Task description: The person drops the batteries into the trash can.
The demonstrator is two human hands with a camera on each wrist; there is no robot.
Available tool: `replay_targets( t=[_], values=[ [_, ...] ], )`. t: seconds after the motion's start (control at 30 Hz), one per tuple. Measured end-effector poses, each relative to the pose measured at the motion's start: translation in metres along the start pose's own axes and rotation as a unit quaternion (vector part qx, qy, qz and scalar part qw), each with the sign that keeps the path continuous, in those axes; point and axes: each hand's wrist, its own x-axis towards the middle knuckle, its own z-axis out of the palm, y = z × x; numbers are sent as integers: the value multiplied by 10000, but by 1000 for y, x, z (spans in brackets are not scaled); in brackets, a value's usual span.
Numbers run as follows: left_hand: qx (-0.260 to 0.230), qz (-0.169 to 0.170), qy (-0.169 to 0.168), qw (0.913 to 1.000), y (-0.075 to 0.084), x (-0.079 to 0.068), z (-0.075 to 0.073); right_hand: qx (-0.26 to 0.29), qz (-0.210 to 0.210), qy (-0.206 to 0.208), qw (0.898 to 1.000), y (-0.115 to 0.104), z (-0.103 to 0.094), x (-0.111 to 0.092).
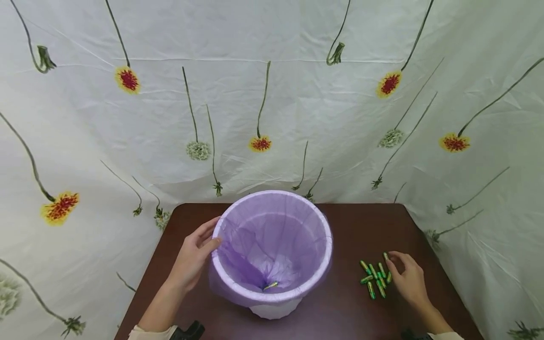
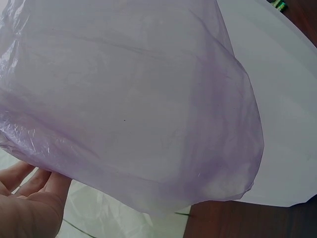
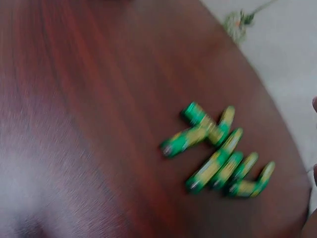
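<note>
My left hand (image 1: pixel 190 257) grips the left side of a white trash can (image 1: pixel 275 310), its thumb at the rim. In the left wrist view, the fingers lie against a translucent purple bag (image 2: pixel 148 109), which lines the can and folds over its rim. Low inside the bag is a green-and-yellow battery (image 1: pixel 270 285). On the right, my right hand (image 1: pixel 408 278) pinches a battery (image 1: pixel 386 256) at its fingertips, beside a loose pile of similar batteries (image 1: pixel 371 290). Only slivers of that hand's fingers show at the right wrist view's edge.
The dark brown table (image 1: pixel 340 236) has rounded far corners. Behind it and along both sides hangs a pale cloth (image 1: pixel 297 104) printed with flowers. The trash can stands left of the batteries, with bare table between them.
</note>
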Motion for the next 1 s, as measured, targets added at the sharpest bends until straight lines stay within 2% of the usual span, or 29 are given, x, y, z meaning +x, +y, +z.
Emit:
replay_targets(
  t=[0.2,0.37,0.43,0.6,0.8,1.0],
  values=[
    [-25,35,-36,10000,0,1,2,-223,1009,-39,9946,23,12,-23],
    [-1,37,-43,10000,0,1,3,-326,1529,-102,9877,36,20,-36],
    [1,31,-40,10000,0,1,2,-339,1697,-263,9846,38,22,-40],
    [-2,26,-18,10000,0,-1,1,-411,2053,-543,9763,38,30,-47],
    [25,-8,-6,10000,-1,0,0,-497,2243,-275,9729,36,35,-46],
    [9,-34,76,10000,-1,-2,0,-469,2411,-335,9688,38,36,-44]
  ],
)
